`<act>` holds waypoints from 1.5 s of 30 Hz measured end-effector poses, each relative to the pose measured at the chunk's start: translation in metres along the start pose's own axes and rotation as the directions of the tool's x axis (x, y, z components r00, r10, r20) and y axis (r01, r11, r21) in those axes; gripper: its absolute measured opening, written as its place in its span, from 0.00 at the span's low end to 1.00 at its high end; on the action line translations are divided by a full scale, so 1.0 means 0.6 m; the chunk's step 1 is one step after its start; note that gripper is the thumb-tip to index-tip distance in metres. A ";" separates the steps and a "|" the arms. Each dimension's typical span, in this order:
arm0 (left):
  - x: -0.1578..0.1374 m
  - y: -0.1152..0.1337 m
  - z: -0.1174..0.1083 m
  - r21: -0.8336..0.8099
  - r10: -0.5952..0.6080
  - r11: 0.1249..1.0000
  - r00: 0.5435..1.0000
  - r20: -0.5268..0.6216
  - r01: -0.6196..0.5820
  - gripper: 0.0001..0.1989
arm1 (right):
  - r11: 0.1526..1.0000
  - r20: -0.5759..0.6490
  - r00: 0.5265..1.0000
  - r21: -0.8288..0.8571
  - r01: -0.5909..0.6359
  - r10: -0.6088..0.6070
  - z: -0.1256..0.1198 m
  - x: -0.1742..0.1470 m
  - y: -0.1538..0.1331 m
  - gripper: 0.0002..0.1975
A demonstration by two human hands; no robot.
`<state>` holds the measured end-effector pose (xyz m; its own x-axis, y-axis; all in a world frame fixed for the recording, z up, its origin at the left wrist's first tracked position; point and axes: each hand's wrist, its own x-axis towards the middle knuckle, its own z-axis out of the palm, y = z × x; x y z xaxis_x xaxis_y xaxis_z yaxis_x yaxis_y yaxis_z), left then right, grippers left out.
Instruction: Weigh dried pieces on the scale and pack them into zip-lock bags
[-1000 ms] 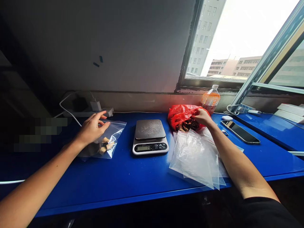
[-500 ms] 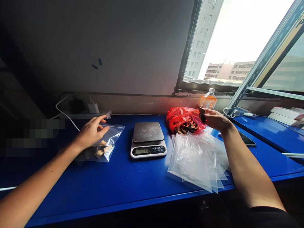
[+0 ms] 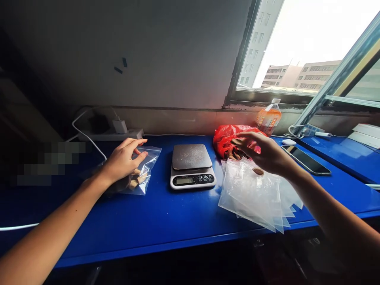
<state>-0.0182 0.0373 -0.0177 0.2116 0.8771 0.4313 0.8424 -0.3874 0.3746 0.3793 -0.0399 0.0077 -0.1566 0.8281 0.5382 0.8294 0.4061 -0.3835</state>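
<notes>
My left hand (image 3: pixel 126 158) hovers with fingers apart over a clear zip bag (image 3: pixel 152 158) holding several tan dried pieces (image 3: pixel 137 180). My right hand (image 3: pixel 264 152) stretches its fingers out, palm down, above the opening of a red plastic bag (image 3: pixel 224 136). Brown dried slices (image 3: pixel 233 153) show inside that bag, partly hidden by the fingers. Below my right palm a single brown slice (image 3: pixel 258 171) shows over a fanned stack of clear zip bags (image 3: pixel 252 198). Between the hands stands a kitchen scale (image 3: pixel 192 158), its plate bare and its display lit.
An orange drink bottle (image 3: pixel 269 116) stands behind the red bag by the window. A phone (image 3: pixel 307 160) and a small white case (image 3: pixel 288 142) lie to the right. At the back left is a power strip (image 3: pixel 135 133) with a charger (image 3: pixel 120 126) and white cable.
My right hand has turned palm down and moved left over the red bag; a brown slice now shows below it. The left hand stays over its bag. The view has shifted slightly.
</notes>
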 end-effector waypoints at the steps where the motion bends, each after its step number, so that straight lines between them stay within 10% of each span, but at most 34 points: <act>1: 0.000 0.001 -0.001 -0.001 0.001 1.000 1.000 -0.004 -0.001 0.24 | 1.000 0.051 0.998 -0.003 -0.031 0.032 -0.012 -0.019 0.015 0.16; 5: -0.002 0.003 -0.003 -0.031 0.009 0.999 1.000 0.003 -0.009 0.22 | 0.981 0.114 0.975 0.022 -0.193 0.189 -0.042 -0.086 0.070 0.17; 15: -0.003 0.007 -0.003 -0.095 -0.015 0.995 0.999 0.052 0.020 0.20 | 0.996 0.360 0.929 -0.002 -0.094 0.089 -0.017 -0.097 0.073 0.13; 27: -0.006 0.002 -0.006 -0.079 0.023 0.997 1.000 0.019 -0.021 0.20 | 0.999 0.258 0.966 -0.041 -0.003 0.014 -0.007 -0.050 0.037 0.14; 35: -0.004 0.003 -0.010 -0.063 0.018 0.998 0.998 0.056 -0.014 0.20 | 0.981 0.257 0.947 -0.009 -0.195 0.191 -0.038 -0.110 0.079 0.20; 45: -0.007 0.008 -0.005 -0.107 -0.021 0.994 0.994 0.106 0.033 0.19 | 0.993 0.155 0.982 0.031 -0.112 0.106 0.011 -0.118 0.097 0.20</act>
<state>-0.0164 0.0311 -0.0151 0.2450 0.9102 0.3339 0.7910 -0.3868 0.4740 0.4353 -0.0722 -0.0577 -0.1494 0.9163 0.3715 0.8247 0.3227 -0.4644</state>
